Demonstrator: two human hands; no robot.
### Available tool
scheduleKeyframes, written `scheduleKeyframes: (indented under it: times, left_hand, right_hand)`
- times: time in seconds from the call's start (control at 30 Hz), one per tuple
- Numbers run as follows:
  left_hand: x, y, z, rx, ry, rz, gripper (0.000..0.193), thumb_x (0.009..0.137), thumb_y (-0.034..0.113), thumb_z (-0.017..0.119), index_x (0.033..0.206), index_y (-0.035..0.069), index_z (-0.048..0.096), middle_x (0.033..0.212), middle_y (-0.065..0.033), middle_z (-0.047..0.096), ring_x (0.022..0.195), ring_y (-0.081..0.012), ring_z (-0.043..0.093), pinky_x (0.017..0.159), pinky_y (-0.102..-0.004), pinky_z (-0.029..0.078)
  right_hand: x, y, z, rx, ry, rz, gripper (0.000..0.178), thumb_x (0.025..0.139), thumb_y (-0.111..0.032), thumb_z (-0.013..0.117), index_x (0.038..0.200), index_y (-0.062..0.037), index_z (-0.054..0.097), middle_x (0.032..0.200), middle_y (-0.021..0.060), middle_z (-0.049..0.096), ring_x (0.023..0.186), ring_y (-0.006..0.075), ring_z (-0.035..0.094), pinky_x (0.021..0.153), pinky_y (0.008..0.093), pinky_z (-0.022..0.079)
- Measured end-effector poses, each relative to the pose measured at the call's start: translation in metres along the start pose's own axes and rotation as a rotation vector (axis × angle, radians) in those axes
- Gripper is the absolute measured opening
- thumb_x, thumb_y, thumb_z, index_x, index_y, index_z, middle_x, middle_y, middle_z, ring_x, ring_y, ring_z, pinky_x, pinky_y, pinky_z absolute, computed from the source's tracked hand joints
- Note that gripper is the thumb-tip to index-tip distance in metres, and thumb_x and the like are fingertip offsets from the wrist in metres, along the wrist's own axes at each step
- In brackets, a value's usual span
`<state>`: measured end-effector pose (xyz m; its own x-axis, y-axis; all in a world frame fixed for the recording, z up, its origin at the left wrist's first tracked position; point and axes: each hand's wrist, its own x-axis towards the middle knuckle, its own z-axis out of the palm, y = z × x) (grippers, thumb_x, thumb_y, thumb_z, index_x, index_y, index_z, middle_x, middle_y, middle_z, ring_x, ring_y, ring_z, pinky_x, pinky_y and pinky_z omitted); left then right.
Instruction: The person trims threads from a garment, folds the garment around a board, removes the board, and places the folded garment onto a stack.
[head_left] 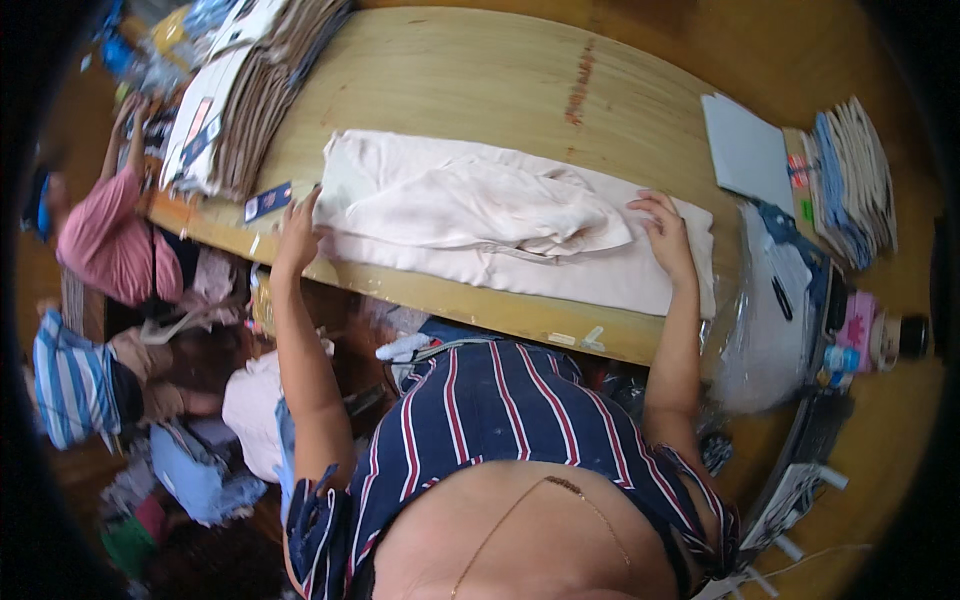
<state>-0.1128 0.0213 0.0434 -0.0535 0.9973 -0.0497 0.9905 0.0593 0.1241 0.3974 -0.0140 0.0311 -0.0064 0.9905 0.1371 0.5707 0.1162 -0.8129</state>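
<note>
A pale pink garment [420, 200] lies lengthwise on the wooden table in front of me; it looks like trousers. Its upper layer is bunched and wrinkled toward the right, while the lower layer is flatter. At the garment's left end is my left hand [298, 235], fingers extended and apart along the cloth's edge. My right hand [665, 235] is over the right part, fingers spread and slightly bent, with nothing visible in them. A dark blue tag [268, 202] lies on the table just left of my left hand.
A tall stack of folded trousers [235, 120] stands at the left. Folded clothes [850, 180] and a white pad [745, 148] are on the right, with clear plastic [765, 310] and a black pen [781, 298] nearer. Two people [120, 240] [75, 380] are at the left.
</note>
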Motion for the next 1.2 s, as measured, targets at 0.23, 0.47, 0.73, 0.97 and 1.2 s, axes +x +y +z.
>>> scheduleKeyframes:
  times: [0.23,0.47,0.73,0.97,1.2]
  left_hand:
    - [-0.022,0.117,0.050,0.029,0.245,0.339,0.052,0.081,0.036,0.048,0.129,0.027,0.031,0.137,0.0001,0.024,0.128,-0.0250,0.017,0.097,-0.0571,0.009]
    - [0.005,0.091,0.051,0.043,0.170,0.200,0.048,0.086,0.037,0.038,0.130,0.023,0.030,0.138,-0.0029,0.023,0.128,-0.0253,0.016,0.097,-0.0581,0.007]
    - [-0.050,0.285,0.045,-0.176,0.002,0.893,0.053,0.079,0.044,0.045,0.128,0.027,0.033,0.137,-0.0080,0.023,0.127,-0.0314,0.014,0.097,-0.0589,0.008]
    - [-0.048,0.291,0.065,-0.267,0.064,1.023,0.048,0.082,0.043,0.043,0.124,0.019,0.040,0.133,-0.0121,0.029,0.122,-0.0335,0.024,0.097,-0.0524,0.018]
    - [0.016,0.296,0.053,-1.805,-0.972,-0.058,0.051,0.086,0.039,0.041,0.122,0.005,0.031,0.113,-0.0158,0.046,0.098,-0.0276,0.050,0.082,-0.0389,0.043]
  right_hand:
    - [-0.092,0.020,-0.019,-0.723,0.606,0.440,0.040,0.077,-0.026,0.057,0.109,-0.0039,0.051,0.107,0.0161,0.048,0.100,0.0321,0.043,0.086,0.0409,0.034]
    - [-0.130,-0.009,0.001,-0.815,0.624,0.596,0.053,0.073,-0.039,0.059,0.110,-0.0022,0.049,0.108,0.0179,0.045,0.100,0.0343,0.041,0.086,0.0434,0.034]
    - [-0.116,-0.009,0.009,-0.738,0.460,0.708,0.043,0.068,-0.035,0.063,0.092,-0.0001,0.056,0.099,0.0137,0.048,0.101,0.0299,0.043,0.084,0.0397,0.036]
    - [-0.092,0.041,0.017,0.089,0.826,0.390,0.037,0.064,-0.004,0.064,0.099,0.0019,0.054,0.094,0.0157,0.058,0.085,0.0260,0.056,0.077,0.0314,0.043]
    - [-0.044,-0.066,0.066,-0.253,0.309,-0.374,0.028,0.075,-0.005,0.046,0.101,-0.0100,0.054,0.096,0.0084,0.055,0.092,0.0260,0.052,0.079,0.0349,0.042]
